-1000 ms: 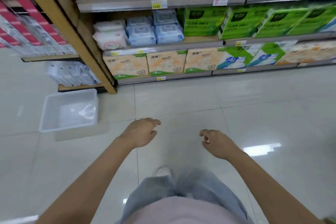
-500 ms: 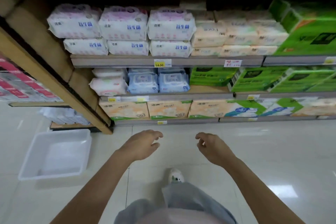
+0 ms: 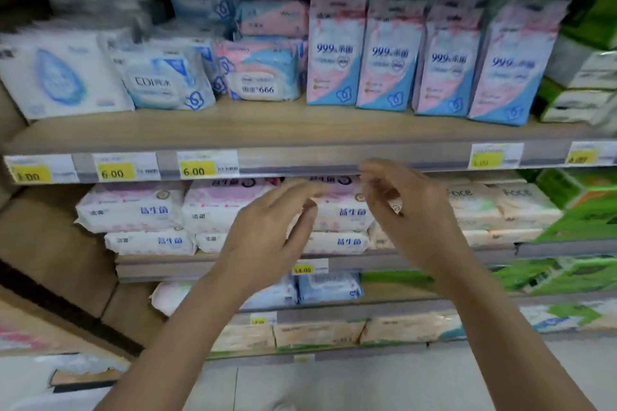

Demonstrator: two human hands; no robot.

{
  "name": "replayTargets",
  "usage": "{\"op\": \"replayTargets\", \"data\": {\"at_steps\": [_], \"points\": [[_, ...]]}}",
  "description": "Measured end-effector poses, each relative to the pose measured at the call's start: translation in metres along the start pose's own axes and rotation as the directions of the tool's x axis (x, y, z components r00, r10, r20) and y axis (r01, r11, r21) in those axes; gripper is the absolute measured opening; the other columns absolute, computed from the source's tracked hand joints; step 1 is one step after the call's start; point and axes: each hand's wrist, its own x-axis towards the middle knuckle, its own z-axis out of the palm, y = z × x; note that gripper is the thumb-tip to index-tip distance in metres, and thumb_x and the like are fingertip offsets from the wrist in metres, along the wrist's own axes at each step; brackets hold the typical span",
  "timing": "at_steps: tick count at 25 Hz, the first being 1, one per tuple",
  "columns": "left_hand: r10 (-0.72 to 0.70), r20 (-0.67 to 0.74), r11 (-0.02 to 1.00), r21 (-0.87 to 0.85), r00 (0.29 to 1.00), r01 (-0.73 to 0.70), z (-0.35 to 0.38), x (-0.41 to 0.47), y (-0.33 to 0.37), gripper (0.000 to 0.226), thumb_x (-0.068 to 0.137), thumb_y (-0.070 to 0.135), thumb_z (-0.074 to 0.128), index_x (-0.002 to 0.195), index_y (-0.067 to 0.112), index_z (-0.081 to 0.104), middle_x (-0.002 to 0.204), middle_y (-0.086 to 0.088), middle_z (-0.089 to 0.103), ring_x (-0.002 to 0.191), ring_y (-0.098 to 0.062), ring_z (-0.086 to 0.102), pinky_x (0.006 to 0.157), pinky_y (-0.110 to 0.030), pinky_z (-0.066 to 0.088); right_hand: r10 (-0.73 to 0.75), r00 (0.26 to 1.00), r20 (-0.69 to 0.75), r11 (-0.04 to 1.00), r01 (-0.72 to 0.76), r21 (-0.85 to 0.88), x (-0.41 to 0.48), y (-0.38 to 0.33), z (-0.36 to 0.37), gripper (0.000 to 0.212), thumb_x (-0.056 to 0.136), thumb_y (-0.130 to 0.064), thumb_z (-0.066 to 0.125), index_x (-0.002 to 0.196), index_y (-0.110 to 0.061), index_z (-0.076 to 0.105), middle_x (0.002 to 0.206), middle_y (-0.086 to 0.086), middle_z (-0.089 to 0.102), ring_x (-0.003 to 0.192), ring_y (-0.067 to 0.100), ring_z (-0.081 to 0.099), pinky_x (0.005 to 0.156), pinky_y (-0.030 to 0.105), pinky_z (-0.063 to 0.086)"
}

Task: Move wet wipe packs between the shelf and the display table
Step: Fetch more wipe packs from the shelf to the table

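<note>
Wet wipe packs fill the wooden shelf (image 3: 300, 130). Upright pink-and-blue packs (image 3: 387, 50) marked 999 stand in a row on the upper board, with flat blue and pink packs (image 3: 260, 73) to their left. On the board below lie stacked white-and-pink packs (image 3: 133, 207). My left hand (image 3: 267, 230) and my right hand (image 3: 407, 213) are raised side by side in front of that lower stack, just under the upper board's edge. Both hands have loosely bent fingers and hold nothing. The hands are motion-blurred. No display table is in view.
Green tissue boxes (image 3: 581, 210) fill the shelf's right side. Yellow price tags (image 3: 197, 170) line the board edges. Lower boards carry blue wipe packs (image 3: 327, 287) and beige tissue bundles (image 3: 317, 330). Pale tiled floor (image 3: 367, 384) lies below.
The view has come closer to the shelf and tilted up. Both hands have risen from waist height over the floor to the level of the pink pack stack.
</note>
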Motion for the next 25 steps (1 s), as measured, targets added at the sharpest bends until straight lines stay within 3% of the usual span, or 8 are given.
{"op": "replayTargets", "data": {"at_steps": [3, 6, 8, 10, 12, 15, 19, 25], "points": [[0.055, -0.131, 0.996, -0.066, 0.99, -0.064, -0.012, 0.063, -0.011, 0.032, 0.092, 0.02, 0.048, 0.124, 0.024, 0.052, 0.113, 0.017, 0.049, 0.096, 0.001, 0.054, 0.081, -0.022, 0.046, 0.067, 0.981, -0.185, 0.995, -0.053, 0.079, 0.043, 0.005, -0.012, 0.027, 0.089, -0.012, 0.059, 0.116, -0.012, 0.061, 0.096, -0.001, 0.064, 0.078, 0.007, 0.058, 0.07, 0.009, 0.044], [0.009, -0.2, 0.998, -0.057, 0.98, -0.021, -0.007, 0.115, -0.022, 0.04, 0.09, 0.021, 0.051, 0.13, 0.02, 0.047, 0.123, 0.004, 0.047, 0.104, -0.002, 0.049, 0.088, -0.019, 0.041, 0.208, 0.918, -0.338, 0.973, -0.158, 0.167, 0.082, 0.021, -0.02, 0.03, 0.09, -0.009, 0.06, 0.12, -0.013, 0.057, 0.108, 0.0, 0.059, 0.084, 0.013, 0.056, 0.069, 0.006, 0.041], [-0.076, -0.234, 0.996, -0.055, 0.969, 0.065, 0.002, 0.146, -0.028, 0.049, 0.088, 0.017, 0.057, 0.135, 0.014, 0.042, 0.133, -0.005, 0.042, 0.117, -0.011, 0.045, 0.097, -0.016, 0.035, 0.25, 0.883, -0.397, 0.968, -0.222, 0.118, 0.109, 0.034, -0.023, 0.037, 0.09, -0.013, 0.061, 0.125, -0.013, 0.053, 0.117, 0.002, 0.052, 0.089, 0.012, 0.053, 0.071, 0.01, 0.041], [-0.154, -0.258, 0.988, -0.044, 0.954, 0.148, 0.013, 0.173, -0.033, 0.062, 0.085, 0.011, 0.062, 0.14, 0.005, 0.034, 0.142, -0.012, 0.033, 0.13, -0.019, 0.034, 0.104, -0.006, 0.021, 0.26, 0.88, -0.399, 0.963, -0.266, 0.041, 0.133, 0.052, -0.021, 0.045, 0.088, -0.017, 0.064, 0.13, -0.011, 0.049, 0.124, 0.006, 0.046, 0.102, 0.018, 0.05, 0.082, 0.024, 0.043], [-0.239, -0.242, 0.971, -0.069, 0.94, 0.229, 0.022, 0.195, -0.031, 0.076, 0.085, 0.013, 0.063, 0.146, 0.002, 0.019, 0.151, -0.014, 0.02, 0.14, -0.022, 0.02, 0.112, -0.011, 0.011, 0.29, 0.882, -0.371, 0.951, -0.311, 0.005, 0.155, 0.067, -0.019, 0.055, 0.087, -0.023, 0.066, 0.135, -0.009, 0.044, 0.128, 0.011, 0.044, 0.117, 0.027, 0.044, 0.095, 0.034, 0.038], [-0.289, -0.243, 0.954, 0.004, 0.926, 0.299, 0.035, 0.214, -0.028, 0.086, 0.087, 0.02, 0.062, 0.149, 0.004, 0.004, 0.157, -0.011, 0.011, 0.145, -0.025, 0.01, 0.119, -0.035, 0.013, 0.338, 0.872, -0.354, 0.913, -0.395, -0.1, 0.173, 0.076, -0.013, 0.072, 0.082, -0.033, 0.069, 0.141, -0.007, 0.037, 0.132, 0.018, 0.042, 0.122, 0.034, 0.035, 0.098, 0.036, 0.026], [-0.356, -0.267, 0.933, -0.044, 0.896, 0.358, 0.044, 0.223, -0.028, 0.091, 0.085, 0.018, 0.065, 0.15, 0.008, 0.003, 0.157, -0.007, 0.015, 0.145, -0.022, 0.014, 0.119, -0.033, 0.017, 0.332, 0.851, -0.407, 0.9, -0.415, -0.133, 0.181, 0.075, -0.005, 0.073, 0.078, -0.034, 0.074, 0.138, -0.006, 0.042, 0.131, 0.02, 0.039, 0.119, 0.035, 0.034, 0.094, 0.033, 0.023], [-0.385, -0.234, 0.923, -0.111, 0.893, 0.369, 0.048, 0.221, -0.038, 0.088, 0.081, 0.015, 0.068, 0.149, 0.017, 0.013, 0.151, -0.003, 0.029, 0.137, -0.023, 0.034, 0.111, -0.044, 0.035, 0.377, 0.837, -0.397, 0.926, -0.353, 0.134, 0.179, 0.077, -0.001, 0.053, 0.075, -0.016, 0.078, 0.121, -0.008, 0.052, 0.121, 0.007, 0.045, 0.113, 0.024, 0.038, 0.095, 0.032, 0.035]]}}
